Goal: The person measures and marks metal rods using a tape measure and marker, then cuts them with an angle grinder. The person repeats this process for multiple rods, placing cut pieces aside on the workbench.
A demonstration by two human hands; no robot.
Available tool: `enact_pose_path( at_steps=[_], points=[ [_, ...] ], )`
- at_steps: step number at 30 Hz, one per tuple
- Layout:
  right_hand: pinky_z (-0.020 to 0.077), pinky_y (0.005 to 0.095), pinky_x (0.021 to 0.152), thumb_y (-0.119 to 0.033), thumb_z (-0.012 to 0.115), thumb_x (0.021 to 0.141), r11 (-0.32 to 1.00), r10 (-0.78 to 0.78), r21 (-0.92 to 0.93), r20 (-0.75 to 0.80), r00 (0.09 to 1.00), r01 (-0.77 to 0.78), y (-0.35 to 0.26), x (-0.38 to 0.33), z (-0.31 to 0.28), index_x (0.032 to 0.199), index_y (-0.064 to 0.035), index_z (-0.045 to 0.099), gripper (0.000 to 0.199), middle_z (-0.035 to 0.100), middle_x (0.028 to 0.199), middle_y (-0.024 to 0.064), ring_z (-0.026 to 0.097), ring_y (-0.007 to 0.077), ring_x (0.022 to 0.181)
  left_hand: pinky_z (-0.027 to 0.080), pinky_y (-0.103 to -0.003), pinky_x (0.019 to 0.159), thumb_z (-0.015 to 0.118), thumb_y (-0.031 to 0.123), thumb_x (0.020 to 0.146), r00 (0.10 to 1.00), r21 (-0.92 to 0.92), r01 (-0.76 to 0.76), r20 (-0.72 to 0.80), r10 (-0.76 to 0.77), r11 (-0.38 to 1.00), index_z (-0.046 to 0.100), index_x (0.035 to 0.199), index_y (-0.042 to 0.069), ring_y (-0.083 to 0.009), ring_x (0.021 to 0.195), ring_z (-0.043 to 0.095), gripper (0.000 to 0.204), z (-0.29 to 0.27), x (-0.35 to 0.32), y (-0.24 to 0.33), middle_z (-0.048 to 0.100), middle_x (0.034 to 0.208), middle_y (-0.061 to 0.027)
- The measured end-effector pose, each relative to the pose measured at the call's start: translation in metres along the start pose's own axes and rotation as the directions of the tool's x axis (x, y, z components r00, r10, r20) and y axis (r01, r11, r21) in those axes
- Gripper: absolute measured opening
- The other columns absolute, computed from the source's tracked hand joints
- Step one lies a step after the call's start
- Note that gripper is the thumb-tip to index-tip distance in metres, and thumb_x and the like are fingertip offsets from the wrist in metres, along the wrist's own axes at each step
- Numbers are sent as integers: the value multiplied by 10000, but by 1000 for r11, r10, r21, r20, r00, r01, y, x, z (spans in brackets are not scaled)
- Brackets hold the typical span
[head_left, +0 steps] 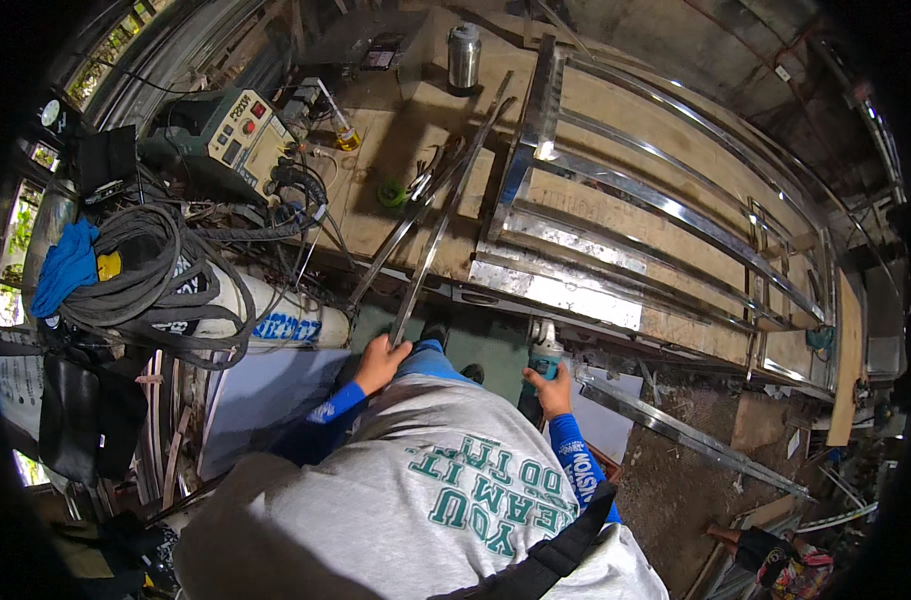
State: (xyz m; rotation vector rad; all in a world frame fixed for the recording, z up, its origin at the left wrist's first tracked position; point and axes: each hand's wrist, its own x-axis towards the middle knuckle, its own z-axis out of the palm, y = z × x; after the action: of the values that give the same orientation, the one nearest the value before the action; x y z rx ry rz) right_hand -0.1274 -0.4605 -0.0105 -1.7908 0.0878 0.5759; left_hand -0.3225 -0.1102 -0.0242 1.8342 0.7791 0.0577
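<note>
My left hand (380,364) is closed around the near end of a long, thin metal bar (438,232). The bar slants away from me over the bench edge and rests across the bench top. In my right hand (553,388) is a teal angle grinder (545,358), its head pointing toward the bench, just short of the front edge. My fingers wrap its body. Beside the held bar lies another metal strip (391,248). A large shiny metal frame (666,205) with several parallel tubes lies on the bench to the right.
On the left stand a green welding machine (221,140), coiled black cables (166,280) and a white gas cylinder (276,318). A steel tumbler (464,58) stands on the wooden bench (371,140). Metal lengths (696,440) lie on the floor at right. Another person's arm (724,536) shows lower right.
</note>
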Motion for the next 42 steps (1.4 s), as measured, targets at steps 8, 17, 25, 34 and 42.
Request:
enact_pose_path(
  at_steps=[8,17,25,34,42],
  points=[
    [557,345,909,-154,947,774,992,129,-57,479,868,-116,-20,68,51,1271,-39,700,567,745,1102,34,698,159,967,387,-358,601,764,330,1004,986,-59,-12,-167,2,998,579,876,37,-127,662,435,370,-50,-75,24,462,687,-20],
    [536,389,1016,-601,792,931,987,152,-20,414,898,-158,-53,127,183,1469,97,552,913,695,1332,185,690,244,1159,409,-351,599,768,338,994,908,-73,-16,-420,-16,997,543,829,66,-102,680,428,390,-80,-136,36,474,706,34],
    [611,466,729,-729,678,939,636,207,413,723,659,-652,-117,130,250,1105,-58,703,692,747,924,127,735,292,801,387,-396,547,787,326,965,891,104,116,-450,-57,988,518,773,32,-133,593,435,442,-124,-165,10,469,605,-50],
    [630,436,819,-535,707,951,373,-44,712,653,756,-594,-100,144,292,1115,21,654,582,720,985,173,726,330,844,395,-403,555,801,299,967,916,259,76,-400,36,963,535,771,39,-169,553,466,421,-160,-161,7,544,609,-85],
    [659,474,628,-208,868,889,845,216,387,384,898,-369,-100,49,299,1166,2,592,444,704,986,127,754,306,831,407,-347,574,804,373,979,907,130,-33,-412,84,991,580,789,51,-104,649,439,436,-191,-149,-35,512,652,-2]
  ],
)
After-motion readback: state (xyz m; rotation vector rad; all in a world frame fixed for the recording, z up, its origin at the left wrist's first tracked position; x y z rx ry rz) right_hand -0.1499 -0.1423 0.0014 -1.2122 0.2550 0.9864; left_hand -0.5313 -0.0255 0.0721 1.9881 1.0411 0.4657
